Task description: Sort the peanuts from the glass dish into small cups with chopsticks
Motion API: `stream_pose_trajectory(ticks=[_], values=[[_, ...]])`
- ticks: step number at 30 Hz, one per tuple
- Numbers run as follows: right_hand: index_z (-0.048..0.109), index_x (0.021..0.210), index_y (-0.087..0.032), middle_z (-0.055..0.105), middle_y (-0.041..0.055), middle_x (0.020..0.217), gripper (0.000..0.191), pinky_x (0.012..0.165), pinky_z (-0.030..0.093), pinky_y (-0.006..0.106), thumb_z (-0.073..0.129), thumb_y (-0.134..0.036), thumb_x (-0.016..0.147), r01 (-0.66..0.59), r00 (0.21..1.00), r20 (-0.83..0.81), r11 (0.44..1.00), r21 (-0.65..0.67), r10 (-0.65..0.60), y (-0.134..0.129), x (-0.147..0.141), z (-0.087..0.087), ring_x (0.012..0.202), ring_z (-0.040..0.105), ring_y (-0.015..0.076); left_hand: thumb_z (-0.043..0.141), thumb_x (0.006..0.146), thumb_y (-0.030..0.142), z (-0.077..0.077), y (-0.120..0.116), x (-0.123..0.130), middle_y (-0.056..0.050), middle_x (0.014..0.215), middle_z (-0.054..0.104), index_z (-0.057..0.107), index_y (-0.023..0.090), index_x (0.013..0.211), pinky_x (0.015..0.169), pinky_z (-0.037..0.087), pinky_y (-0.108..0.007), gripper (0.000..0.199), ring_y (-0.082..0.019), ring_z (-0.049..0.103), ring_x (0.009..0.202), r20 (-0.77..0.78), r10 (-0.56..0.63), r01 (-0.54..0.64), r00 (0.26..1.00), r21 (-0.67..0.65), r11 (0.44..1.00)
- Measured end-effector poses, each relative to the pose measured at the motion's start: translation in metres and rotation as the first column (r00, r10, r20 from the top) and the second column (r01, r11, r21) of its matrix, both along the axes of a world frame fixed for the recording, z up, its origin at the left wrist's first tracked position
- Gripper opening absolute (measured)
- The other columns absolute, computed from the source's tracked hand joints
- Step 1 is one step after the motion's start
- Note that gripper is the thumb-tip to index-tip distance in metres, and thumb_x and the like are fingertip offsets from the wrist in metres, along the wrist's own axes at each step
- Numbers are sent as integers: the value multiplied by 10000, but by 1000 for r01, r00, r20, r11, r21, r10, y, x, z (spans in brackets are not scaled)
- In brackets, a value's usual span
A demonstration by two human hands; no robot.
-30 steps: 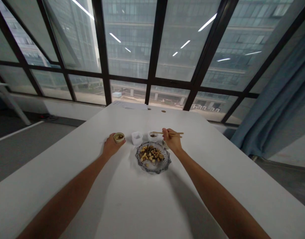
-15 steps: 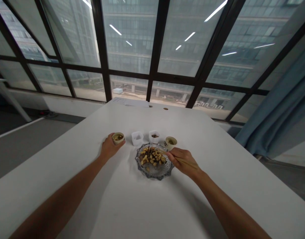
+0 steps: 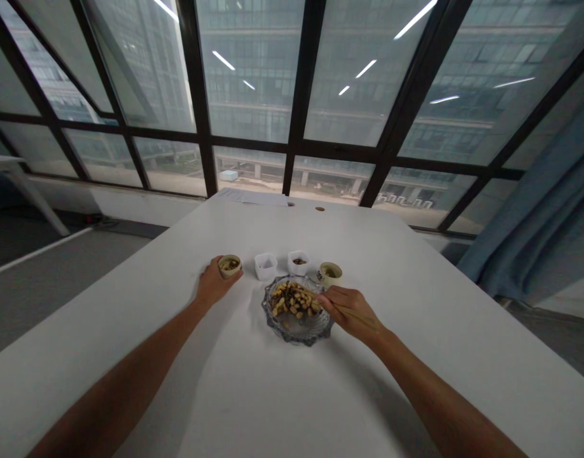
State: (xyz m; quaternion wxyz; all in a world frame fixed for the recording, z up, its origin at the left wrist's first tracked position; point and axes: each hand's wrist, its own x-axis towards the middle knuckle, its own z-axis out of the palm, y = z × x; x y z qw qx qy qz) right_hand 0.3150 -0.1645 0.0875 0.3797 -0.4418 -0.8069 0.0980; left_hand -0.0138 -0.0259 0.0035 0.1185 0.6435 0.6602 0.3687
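Right hand (image 3: 345,304) and chopsticks (image 3: 355,313) have moved from right white dish (image 3: 298,270) to glass plate (image 3: 301,331); right cup (image 3: 331,274) unhidden

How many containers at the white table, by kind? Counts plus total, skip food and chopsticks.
Small round cream cups: 2 (one held in the left hand)
Small square white plastic tubs: 2
Clear scalloped glass dish: 1
Total: 5
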Motion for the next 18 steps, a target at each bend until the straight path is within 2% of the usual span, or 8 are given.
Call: stream_pose_trajectory(ticks=[2,3,5,8,9,11,14,18], values=[[613,583,-217,578,12,532,518,477,441,262,521,-595,926,127,969,-204,990,-61,-137,-2,4,-8,459,521,126,727,735,547,1,-1,0,-93,1196,677,492,230,1266,920,498,-371,661,-290,641,1126,-5,-2,2,1000,2,1000],[626,596,-208,587,14,522,520,440,428,260,549,-625,897,191,916,-336,974,-120,-221,-3,6,-13,436,522,127,725,739,545,1,-1,1,-95,1202,675,488,229,1269,922,496,-373,662,-290,640,1126,-7,-3,3,1000,6,1000],[656,652,-184,612,23,521,527,377,406,255,601,-677,831,249,727,-584,931,-265,-361,-5,10,-23,403,527,132,725,741,536,2,-1,1,-97,1207,673,483,225,1275,926,493,-374,664,-288,639,1125,-4,-10,10,1000,9,1000],[651,681,-162,620,25,517,536,326,379,236,706,-694,713,166,415,-786,888,-429,-457,-5,15,-37,383,524,127,731,734,531,3,-1,1,-97,1195,678,483,222,1272,929,494,-376,668,-287,643,1117,10,-15,15,1000,-2,1000],[642,670,-161,616,21,510,530,315,367,226,739,-682,680,127,339,-810,876,-465,-479,-5,16,-41,376,516,120,732,731,533,3,-1,1,-97,1190,679,484,221,1270,930,495,-378,671,-287,644,1114,12,-14,14,1000,-6,1000],[636,657,-160,612,15,506,509,305,359,213,786,-646,634,56,242,-820,851,-523,-520,-5,19,-48,371,507,110,732,727,538,2,-1,0,-99,1193,674,481,223,1275,935,496,-376,681,-285,643,1113,16,-15,15,1000,-5,1000],[630,660,-168,614,16,510,462,308,383,215,788,-603,658,-6,217,-815,834,-551,-537,-5,20,-57,377,517,115,730,724,538,0,-1,-2,-100,1200,666,474,220,1282,935,502,-358,692,-267,644,1105,37,-43,42,998,13,999],[618,687,-177,613,21,511,446,304,395,231,721,-608,735,-27,286,-816,847,-532,-503,-7,18,-63,368,527,130,738,712,527,-2,-1,-5,-96,1189,666,476,212,1271,925,515,-341,693,-249,651,1086,72,-74,72,995,26,997]])
